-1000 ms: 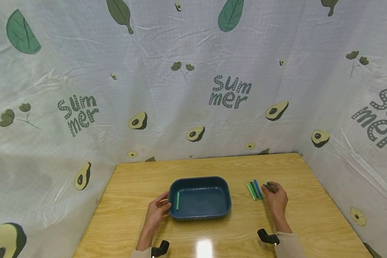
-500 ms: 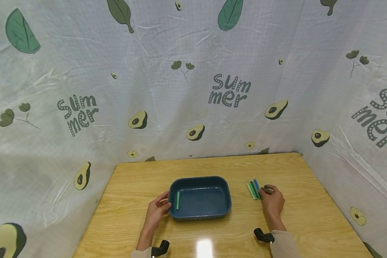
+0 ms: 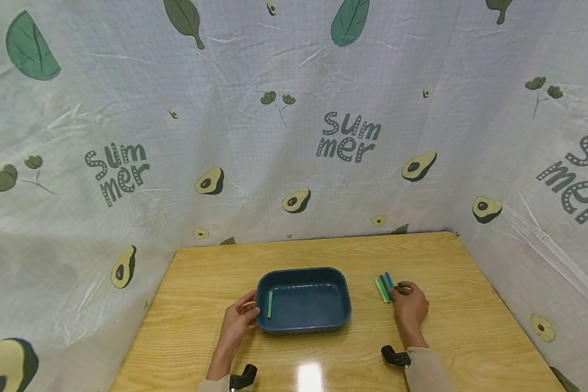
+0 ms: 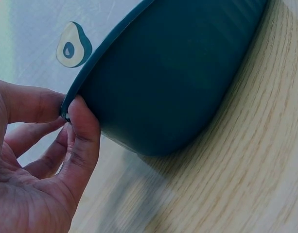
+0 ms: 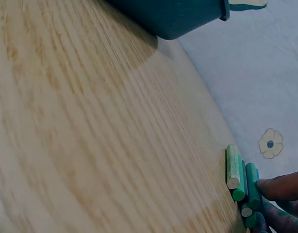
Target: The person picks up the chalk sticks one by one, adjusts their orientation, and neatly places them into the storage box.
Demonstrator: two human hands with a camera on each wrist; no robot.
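Observation:
A dark blue-green rectangular tub [image 3: 313, 309] stands mid-table, with one green chalk stick [image 3: 270, 305] lying inside near its left wall. My left hand [image 3: 237, 324] pinches the tub's left rim between thumb and fingers, seen close up in the left wrist view. To the right lies a row of green and blue chalk sticks [image 3: 383, 290], side by side. My right hand [image 3: 411, 306] is at the right end of that row. In the right wrist view its thumb [image 5: 280, 187] presses against a dark green chalk [image 5: 253, 185], with fingers curled on the far side, partly cut off.
The wooden table [image 3: 206, 272] backs onto a pale printed sheet [image 3: 245, 141] that also hangs along both sides. Black wrist-worn cameras [image 3: 396, 356] sit on both wrists. A stretch of wood separates the tub from the chalk row.
My right hand has shifted left, closer against the chalk row. My left hand, the tub and the chalk inside it have stayed in place.

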